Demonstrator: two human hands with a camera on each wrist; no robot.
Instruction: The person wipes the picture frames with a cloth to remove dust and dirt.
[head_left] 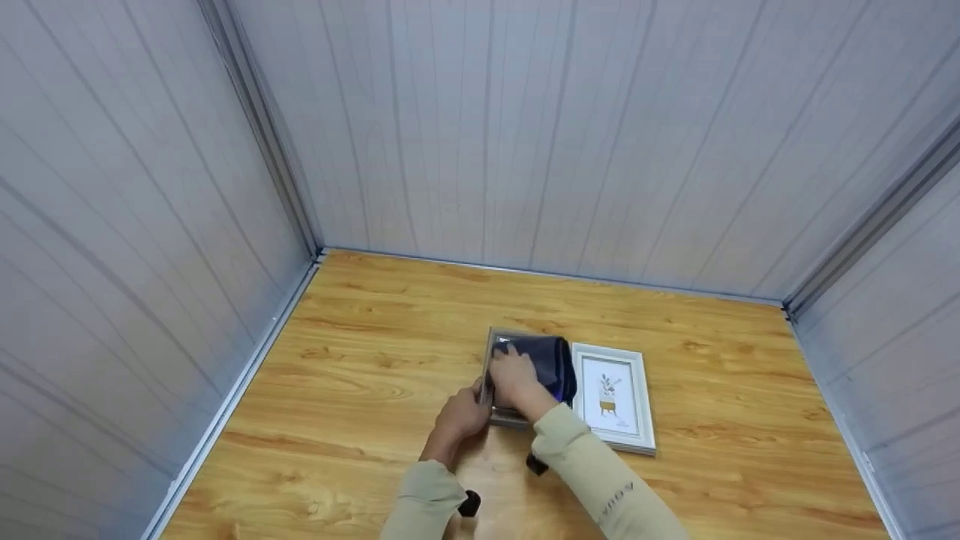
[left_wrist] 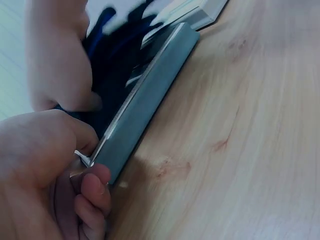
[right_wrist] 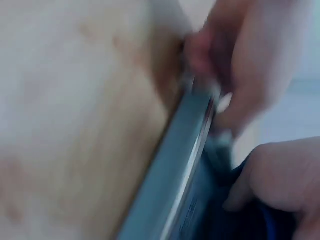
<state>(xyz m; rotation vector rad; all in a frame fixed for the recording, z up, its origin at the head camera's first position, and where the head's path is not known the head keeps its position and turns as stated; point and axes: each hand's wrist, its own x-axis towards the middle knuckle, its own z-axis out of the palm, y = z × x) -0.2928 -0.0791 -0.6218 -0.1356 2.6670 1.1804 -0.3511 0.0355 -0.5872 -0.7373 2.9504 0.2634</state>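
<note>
A grey picture frame (head_left: 510,421) lies on the wooden floor, largely hidden by a folded dark navy cloth (head_left: 546,358). My left hand (head_left: 463,414) grips the frame's near left corner, its curled fingers (left_wrist: 95,192) under the edge in the left wrist view. On top of the cloth, my right hand (head_left: 516,376) presses down with its fingers pointing away from me. The right wrist view shows the right thumb (right_wrist: 241,194) against the dark cloth, close beside the frame's edge. What the frame holds is covered by cloth and hand.
A white picture frame (head_left: 646,401) with a drawing of a potted plant lies right beside the cloth, apparently on another one. Pale ribbed walls (head_left: 480,135) enclose the wooden floor (head_left: 360,360) at the back and both sides.
</note>
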